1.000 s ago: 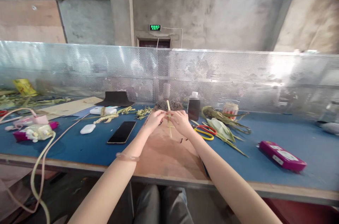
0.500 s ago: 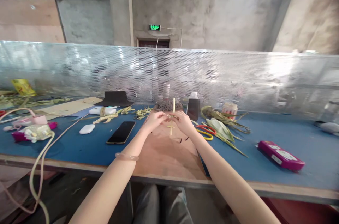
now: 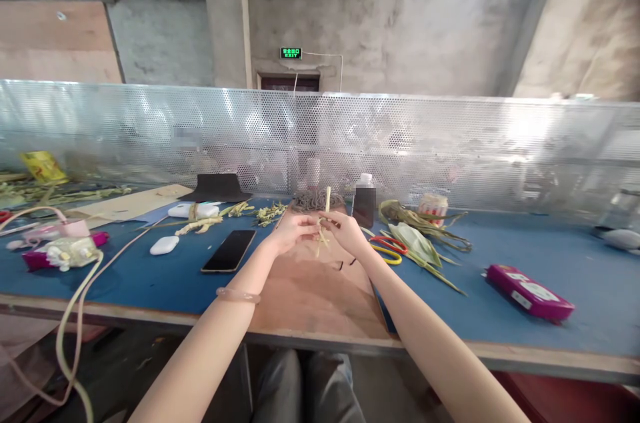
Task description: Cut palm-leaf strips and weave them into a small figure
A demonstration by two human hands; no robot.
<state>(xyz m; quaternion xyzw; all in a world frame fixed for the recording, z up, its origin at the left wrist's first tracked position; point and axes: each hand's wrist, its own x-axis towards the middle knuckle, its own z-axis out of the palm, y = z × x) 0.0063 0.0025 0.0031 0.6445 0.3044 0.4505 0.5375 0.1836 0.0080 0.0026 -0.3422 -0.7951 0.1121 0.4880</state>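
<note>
Over the wooden board (image 3: 320,296), both hands work on a small piece of pale yellow plant strips (image 3: 328,199). One strip sticks straight up above my fingers; crossed ends hang below them. My left hand (image 3: 295,234) pinches the piece from the left, its fingers close together. From the right, my right hand (image 3: 344,230) has thumb and fingers pinched on it. The fingers hide the middle of the piece. Behind the hands lies a coil of grey-brown cord (image 3: 317,200). Scissors with red and yellow handles (image 3: 393,251) are just right of my right wrist.
Left on the blue table (image 3: 170,286) are a black phone (image 3: 229,251), a white earphone case (image 3: 164,245) and cables. To the right are dried husks (image 3: 417,244), a can (image 3: 433,208) and a magenta pack (image 3: 530,292). A perforated metal screen (image 3: 220,130) stands behind.
My hands have dropped slightly and the left fingers have shifted on the piece. The crossed ends below have turned and spread differently. The upright strip stays up.
</note>
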